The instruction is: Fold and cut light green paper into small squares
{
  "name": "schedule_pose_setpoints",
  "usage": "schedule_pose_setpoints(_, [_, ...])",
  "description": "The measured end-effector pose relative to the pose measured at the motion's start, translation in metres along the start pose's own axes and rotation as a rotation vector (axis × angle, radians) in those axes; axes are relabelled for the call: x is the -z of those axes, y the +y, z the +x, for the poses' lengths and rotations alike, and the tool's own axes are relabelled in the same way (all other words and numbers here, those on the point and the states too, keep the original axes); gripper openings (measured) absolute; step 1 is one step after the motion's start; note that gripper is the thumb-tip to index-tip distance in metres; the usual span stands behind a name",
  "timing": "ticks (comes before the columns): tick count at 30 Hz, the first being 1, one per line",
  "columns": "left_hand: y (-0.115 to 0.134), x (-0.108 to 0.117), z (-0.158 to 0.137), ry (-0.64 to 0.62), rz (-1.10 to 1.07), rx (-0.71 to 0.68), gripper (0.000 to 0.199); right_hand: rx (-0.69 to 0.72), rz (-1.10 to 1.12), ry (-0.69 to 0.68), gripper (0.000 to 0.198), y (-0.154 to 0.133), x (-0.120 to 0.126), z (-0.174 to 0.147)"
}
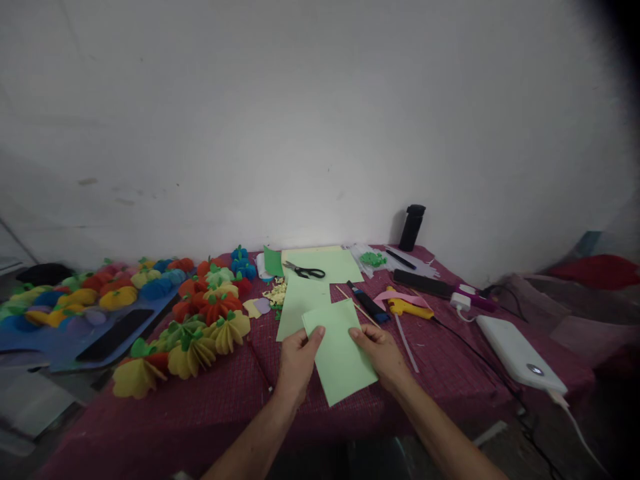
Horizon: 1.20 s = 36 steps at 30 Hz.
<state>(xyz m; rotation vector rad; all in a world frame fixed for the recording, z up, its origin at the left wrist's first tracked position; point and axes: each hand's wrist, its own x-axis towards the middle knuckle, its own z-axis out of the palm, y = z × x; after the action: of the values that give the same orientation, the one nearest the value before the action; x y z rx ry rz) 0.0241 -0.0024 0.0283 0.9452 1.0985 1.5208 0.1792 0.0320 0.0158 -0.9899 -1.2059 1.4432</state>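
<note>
A table covered in dark red cloth (440, 360) is seen against a pale wall (320, 133), with a cluster of colourful paper pumpkins (217, 307) set out on its left side. Towards the back, large pale green sheets (303, 303) are laid flat. In front of them, at the near side of the table, a smaller pale green paper (345, 353) is held tilted, its doubled edge suggesting a fold or a stack. Its left edge is pinched by the left hand (297, 357) and its right edge by the right hand (385, 350); both thumbs are pressed on top, while the fingertips beneath are hidden. Light, fairly stiff handling is to be expected, with creasing the main risk and layers that might slide if loose. It is best gripped gently at opposite edges, as here. Scissors (313, 272) are left on the sheets behind.
</note>
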Motion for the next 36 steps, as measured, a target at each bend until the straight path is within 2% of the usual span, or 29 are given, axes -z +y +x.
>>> schedule_pose_setpoints(9, [0.0,0.003,0.002,0.013,0.082,-0.022,0.038,-0.002,-0.047,0.01,0.028,0.0,-0.002,0.001])
schedule_pose_setpoints(16, [-0.002,0.002,0.002,0.006,0.046,-0.022,0.039,-0.023,-0.045,0.013,0.029,-0.002,-0.002,0.001])
schedule_pose_setpoints(24, [-0.001,0.004,-0.001,-0.064,0.033,0.047,0.042,-0.018,0.01,-0.109,0.031,-0.019,0.001,0.005])
schedule_pose_setpoints(31, [-0.003,0.004,-0.005,-0.117,0.083,0.023,0.036,0.034,0.02,-0.027,0.033,-0.023,0.003,0.009])
schedule_pose_setpoints(36, [-0.006,0.003,-0.005,-0.132,0.143,0.027,0.036,0.101,0.089,0.016,0.025,-0.022,0.006,0.01])
